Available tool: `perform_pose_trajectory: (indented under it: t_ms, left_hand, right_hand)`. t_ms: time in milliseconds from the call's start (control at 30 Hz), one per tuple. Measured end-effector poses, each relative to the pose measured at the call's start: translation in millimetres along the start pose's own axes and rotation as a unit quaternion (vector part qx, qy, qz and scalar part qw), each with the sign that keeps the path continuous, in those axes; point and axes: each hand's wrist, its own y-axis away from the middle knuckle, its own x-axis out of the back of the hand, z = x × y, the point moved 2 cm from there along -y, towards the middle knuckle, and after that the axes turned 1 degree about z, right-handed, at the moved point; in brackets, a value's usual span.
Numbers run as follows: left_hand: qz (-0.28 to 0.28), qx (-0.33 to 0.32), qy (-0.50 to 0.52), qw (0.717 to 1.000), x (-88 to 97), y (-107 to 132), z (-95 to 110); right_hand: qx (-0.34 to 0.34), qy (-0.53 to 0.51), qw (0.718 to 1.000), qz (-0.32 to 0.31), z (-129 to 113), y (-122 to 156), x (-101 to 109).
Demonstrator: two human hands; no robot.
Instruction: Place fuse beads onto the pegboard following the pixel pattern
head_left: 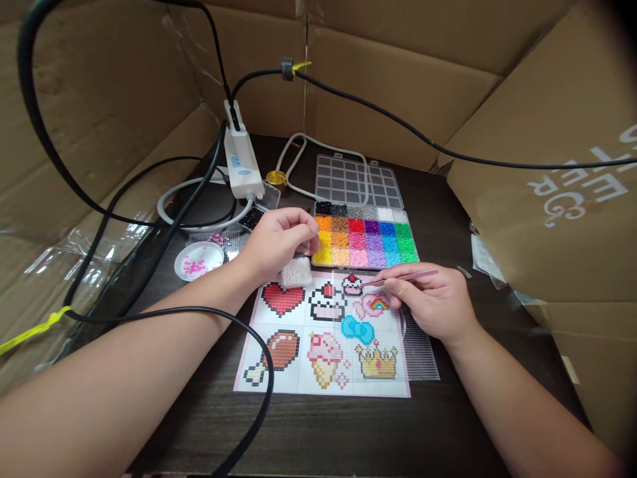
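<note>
My right hand (435, 302) is closed on pink tweezers (403, 277), whose tip rests by a small cupcake of beads (352, 284) on a clear pegboard (421, 352). Under the pegboard lies a pattern sheet (326, 335) with a heart, a drumstick, an ice cream, a crown and other pictures. My left hand (279, 239) hovers curled above a small heap of white beads (296, 271), at the left edge of the bead box (365, 239), with its fingertips pressed together. What those fingertips hold is too small to see.
The bead box's open lid (358, 180) lies behind it. A white dish (200, 260) with pink beads sits at the left. Black cables (149, 219) and a white adapter (241, 159) cross the dark table (348, 431). Cardboard walls (547, 166) enclose the space.
</note>
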Motion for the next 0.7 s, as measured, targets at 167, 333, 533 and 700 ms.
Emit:
perform_pose_trajectory:
  t_ms: [167,333,533,700]
  left_hand:
    - [-0.002,-0.003,0.002,1.0,0.2,0.1,0.2]
    - [-0.002,-0.005,0.0,1.0,0.5,0.7,0.4]
    - [-0.002,-0.005,0.001,1.0,0.7,0.3,-0.1]
    - [-0.002,-0.006,0.001,1.0,1.0,0.1,-0.3]
  right_hand:
    - [0.001,0.012,1.0,-0.003,-2.3,-0.5,-0.7]
    - [0.005,0.009,1.0,-0.003,-2.5,-1.4,-2.0]
    - [0.001,0.01,1.0,0.002,-0.3,-0.7,-2.2]
    - [0.0,0.007,1.0,0.003,-2.5,-0.2,-2.2]
